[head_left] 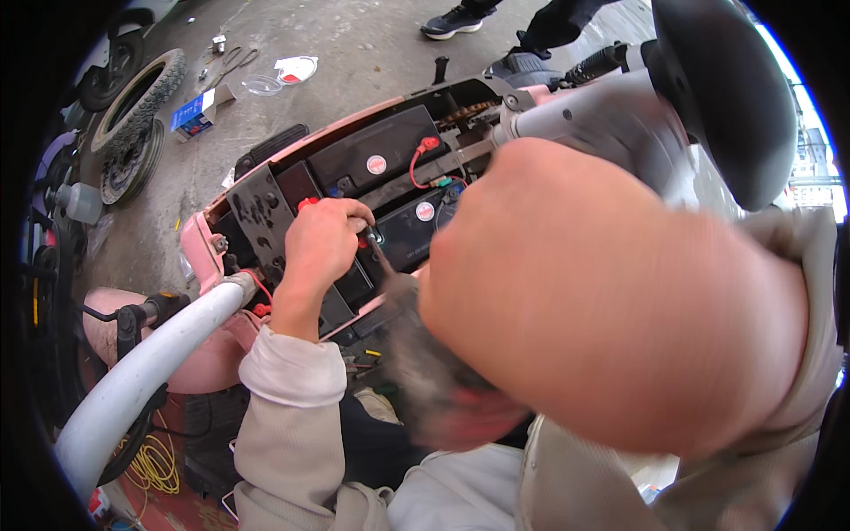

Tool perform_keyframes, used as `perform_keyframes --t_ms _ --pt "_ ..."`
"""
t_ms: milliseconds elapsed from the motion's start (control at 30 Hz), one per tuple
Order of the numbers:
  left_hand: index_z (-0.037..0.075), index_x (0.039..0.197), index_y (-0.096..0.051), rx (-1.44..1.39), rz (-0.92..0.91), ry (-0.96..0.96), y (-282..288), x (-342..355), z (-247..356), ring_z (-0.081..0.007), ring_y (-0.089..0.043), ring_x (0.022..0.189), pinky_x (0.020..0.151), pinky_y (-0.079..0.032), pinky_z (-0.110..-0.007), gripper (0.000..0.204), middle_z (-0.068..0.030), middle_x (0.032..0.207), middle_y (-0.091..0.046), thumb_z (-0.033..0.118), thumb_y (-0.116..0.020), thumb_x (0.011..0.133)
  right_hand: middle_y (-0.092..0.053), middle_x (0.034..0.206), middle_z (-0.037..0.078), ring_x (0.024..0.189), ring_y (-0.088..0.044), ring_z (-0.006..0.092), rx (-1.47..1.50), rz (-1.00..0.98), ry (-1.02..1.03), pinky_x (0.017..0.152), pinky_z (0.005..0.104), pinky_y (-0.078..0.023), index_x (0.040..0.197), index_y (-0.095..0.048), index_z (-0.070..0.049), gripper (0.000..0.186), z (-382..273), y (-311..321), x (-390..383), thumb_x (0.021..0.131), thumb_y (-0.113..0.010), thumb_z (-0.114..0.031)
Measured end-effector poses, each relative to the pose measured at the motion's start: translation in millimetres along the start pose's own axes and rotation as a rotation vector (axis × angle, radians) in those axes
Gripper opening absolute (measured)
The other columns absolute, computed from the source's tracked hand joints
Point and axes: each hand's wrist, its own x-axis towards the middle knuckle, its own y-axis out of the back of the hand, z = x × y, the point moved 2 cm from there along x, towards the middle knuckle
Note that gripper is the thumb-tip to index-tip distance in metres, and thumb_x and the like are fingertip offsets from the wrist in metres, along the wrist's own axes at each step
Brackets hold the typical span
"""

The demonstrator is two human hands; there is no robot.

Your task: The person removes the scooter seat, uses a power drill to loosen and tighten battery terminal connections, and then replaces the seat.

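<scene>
An open pink frame holds black batteries (354,155) with round white stickers. My left hand (320,246) reaches over the near row, thumb and fingers pinched at a battery terminal beside a red cover. What sits between the fingertips is too small to name. Very close and smeared by motion, my right hand (549,274) hides much of the right side, its fingers out of sight. Against it is a blurred grey and red tool (421,363), whose thin shaft points at the terminal by my left fingertips. A red cable (414,168) with a red cap runs from the far battery.
A white curved tube (146,380) crosses the lower left, near yellow cable (155,465). On the concrete lie a tyre (140,102), a blue and white box (197,113) and scissors (232,64). A black seat (726,97) stands at right; another person's shoe (456,22) is beyond.
</scene>
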Motion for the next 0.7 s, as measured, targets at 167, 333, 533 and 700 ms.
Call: perform_keyframes --t_ms 167,333,533,700 --pt "0.014 0.102 -0.082 -0.074 0.067 0.055 10 -5 -7 -0.0323 -0.073 0.091 0.082 -0.056 -0.042 0.016 -0.0089 0.098 -0.078 0.017 -0.068 0.094 -0.070 0.070 0.018 0.071 -0.071 0.0381 0.266 0.394 -0.068 0.066 0.0438 -0.056 0.076 -0.071 -0.002 0.016 7 -36 -1 0.070 -0.075 -0.016" --pt "0.000 0.124 -0.070 -0.395 0.124 0.019 7 -7 -31 -0.0242 -0.075 0.091 0.083 -0.058 -0.035 0.032 -0.0173 0.106 -0.077 0.000 -0.063 0.093 -0.072 0.080 0.019 0.075 -0.071 0.0392 0.767 0.569 -0.064 0.070 0.0445 -0.057 0.092 -0.071 0.000 0.026 30 -124 9 0.072 -0.078 -0.014" --pt "-0.003 0.123 -0.069 -0.548 0.084 0.101 14 -27 -39 -0.0177 -0.073 0.095 0.084 -0.058 -0.032 0.033 -0.0132 0.110 -0.076 -0.005 -0.063 0.090 -0.069 0.110 0.012 0.079 -0.070 0.0205 2.042 0.857 -0.073 0.071 0.0381 -0.058 0.136 -0.056 -0.001 0.059 5 -274 24 0.080 -0.077 0.001" --pt "-0.002 0.124 -0.068 -0.202 0.162 0.084 10 -32 -30 -0.0156 -0.071 0.088 0.081 -0.056 -0.031 0.034 -0.0106 0.104 -0.075 -0.002 -0.067 0.090 -0.069 0.086 0.015 0.069 -0.067 0.0240 2.359 1.009 0.404 0.068 0.0371 -0.056 0.126 -0.057 0.009 0.051 -23 -352 60 0.082 -0.076 -0.009"
